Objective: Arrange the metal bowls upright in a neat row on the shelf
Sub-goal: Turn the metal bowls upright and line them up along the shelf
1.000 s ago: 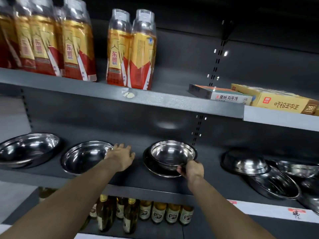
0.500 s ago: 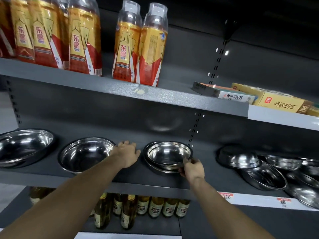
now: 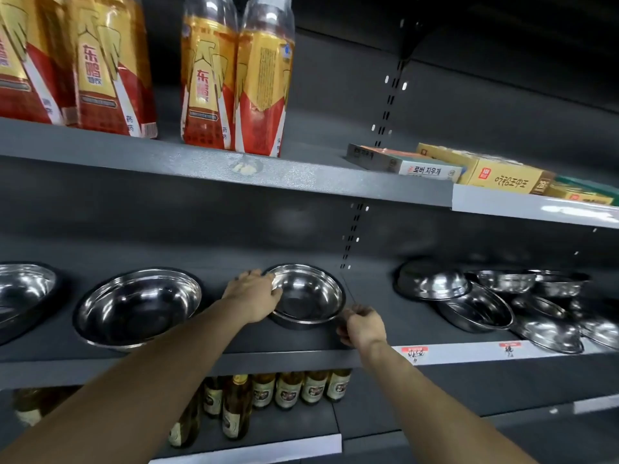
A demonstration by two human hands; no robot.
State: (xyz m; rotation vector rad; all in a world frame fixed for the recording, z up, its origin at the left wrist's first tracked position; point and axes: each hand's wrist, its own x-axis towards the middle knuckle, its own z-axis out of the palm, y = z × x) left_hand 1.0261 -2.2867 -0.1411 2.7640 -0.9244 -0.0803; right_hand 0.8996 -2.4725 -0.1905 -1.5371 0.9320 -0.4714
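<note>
Three metal bowls stand upright in a row; both hands pinch the third's rim, apparently. A jumbled pile remains right.

**Retail shop aisle**

We note dark grey metal shelving with slotted uprights. Price tags are stuck on the shelf edge. Rows of identical bottled drinks stand above, boxed goods sit to the right, small glass bottles line up below, and steel bowls are set out as stock.
</note>
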